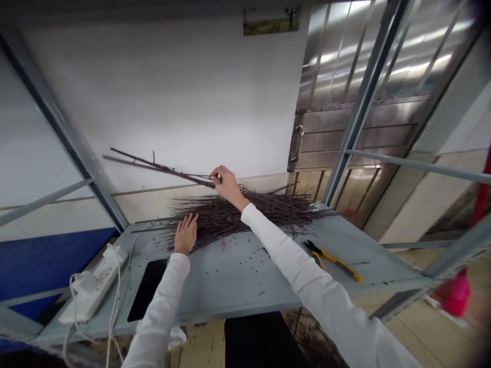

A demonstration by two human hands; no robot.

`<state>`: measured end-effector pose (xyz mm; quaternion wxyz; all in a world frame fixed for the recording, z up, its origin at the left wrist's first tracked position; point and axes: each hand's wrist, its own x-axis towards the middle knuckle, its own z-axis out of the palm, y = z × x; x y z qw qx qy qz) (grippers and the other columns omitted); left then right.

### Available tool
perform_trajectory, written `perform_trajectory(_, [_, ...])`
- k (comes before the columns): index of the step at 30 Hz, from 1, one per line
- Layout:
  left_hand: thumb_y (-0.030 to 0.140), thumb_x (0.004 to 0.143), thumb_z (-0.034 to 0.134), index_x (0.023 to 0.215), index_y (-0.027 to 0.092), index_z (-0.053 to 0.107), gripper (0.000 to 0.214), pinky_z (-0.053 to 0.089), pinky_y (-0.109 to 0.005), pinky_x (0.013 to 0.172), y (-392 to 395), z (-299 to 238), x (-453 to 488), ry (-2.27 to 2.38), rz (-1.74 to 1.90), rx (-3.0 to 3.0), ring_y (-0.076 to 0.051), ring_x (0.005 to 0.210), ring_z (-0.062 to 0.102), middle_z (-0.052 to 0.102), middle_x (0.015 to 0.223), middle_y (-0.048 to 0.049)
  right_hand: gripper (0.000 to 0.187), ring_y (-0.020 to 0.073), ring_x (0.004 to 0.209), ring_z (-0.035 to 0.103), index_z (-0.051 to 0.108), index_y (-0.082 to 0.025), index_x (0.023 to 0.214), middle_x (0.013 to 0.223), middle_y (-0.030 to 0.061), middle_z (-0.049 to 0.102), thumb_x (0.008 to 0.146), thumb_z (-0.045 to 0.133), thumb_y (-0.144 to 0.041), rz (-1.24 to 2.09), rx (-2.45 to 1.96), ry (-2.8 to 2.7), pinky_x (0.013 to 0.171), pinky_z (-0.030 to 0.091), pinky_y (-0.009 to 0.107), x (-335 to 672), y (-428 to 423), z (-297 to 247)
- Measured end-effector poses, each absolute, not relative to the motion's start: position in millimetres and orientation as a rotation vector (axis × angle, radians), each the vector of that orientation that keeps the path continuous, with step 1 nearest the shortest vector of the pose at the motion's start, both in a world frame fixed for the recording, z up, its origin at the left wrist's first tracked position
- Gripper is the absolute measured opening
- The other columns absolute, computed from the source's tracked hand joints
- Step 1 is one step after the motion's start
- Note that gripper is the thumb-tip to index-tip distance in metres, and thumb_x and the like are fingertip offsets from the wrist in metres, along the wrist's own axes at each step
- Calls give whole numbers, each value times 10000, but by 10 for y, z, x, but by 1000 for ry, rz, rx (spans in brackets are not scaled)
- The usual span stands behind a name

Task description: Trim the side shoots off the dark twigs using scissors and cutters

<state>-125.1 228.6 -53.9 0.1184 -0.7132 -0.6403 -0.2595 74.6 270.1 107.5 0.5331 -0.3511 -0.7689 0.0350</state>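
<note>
A heap of thin dark twigs lies across the back of a grey metal table. My right hand is raised over the heap, its fingers pinched on the end of a few long twigs that stick out to the left in the air. My left hand rests flat, fingers stretched out, on the left part of the heap.
Yellow-handled pliers lie on the table at the right. A black phone and a white power strip with cables sit at the left. Small dark bits dot the tabletop. Grey frame posts stand at both sides; a steel door is behind.
</note>
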Motion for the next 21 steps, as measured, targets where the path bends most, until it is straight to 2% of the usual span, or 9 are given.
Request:
perform_trajectory(3, [220,929,342,1324,188,525,436,413,-434,1009,2356,-746,-1253,-1988,-619,-2152,-271,1235,521,543,1372,-122,116,152,737,519,541,-173,787,824,33,577,834,459,-107,56,-809,-1763,694,396,269,915,2689,1376])
perform_trajectory(6, [221,950,339,1379,188,454,445,389,-464,1030,2416,-852,-1283,-2059,-550,-2165,-278,1273,478,468,1434,-127,105,141,708,511,541,-178,775,795,20,592,825,483,-107,20,-771,-1722,679,389,270,1160,2670,1756])
perform_trajectory(10, [330,957,407,1403,208,394,463,356,-523,1046,2468,-890,-1296,-2107,-514,-2175,-278,1289,452,430,1461,-128,113,135,678,510,552,-183,747,742,0,597,799,536,-84,-141,-717,-1729,683,390,285,1538,2583,2241])
perform_trajectory(16, [345,911,518,1355,221,437,468,367,-559,1020,2483,-875,-1273,-2172,-503,-2170,-296,1252,463,428,1438,-119,75,110,623,495,592,-172,771,664,-18,581,818,580,-115,-390,-822,-1709,610,369,252,2032,2161,2738])
perform_trajectory(18, [335,903,533,1335,220,456,453,385,-556,1003,2488,-851,-1272,-2194,-493,-2172,-295,1230,478,441,1419,-116,74,105,639,496,618,-142,791,696,2,610,801,574,-83,-494,-843,-1648,602,345,251,2202,1945,2871])
perform_trajectory(21, [330,895,547,1309,212,479,436,408,-546,978,2509,-796,-1274,-2236,-469,-2179,-290,1197,500,465,1390,-114,125,110,758,528,636,-113,865,811,7,647,802,535,-73,-624,-782,-1578,680,324,265,2500,1609,3085])
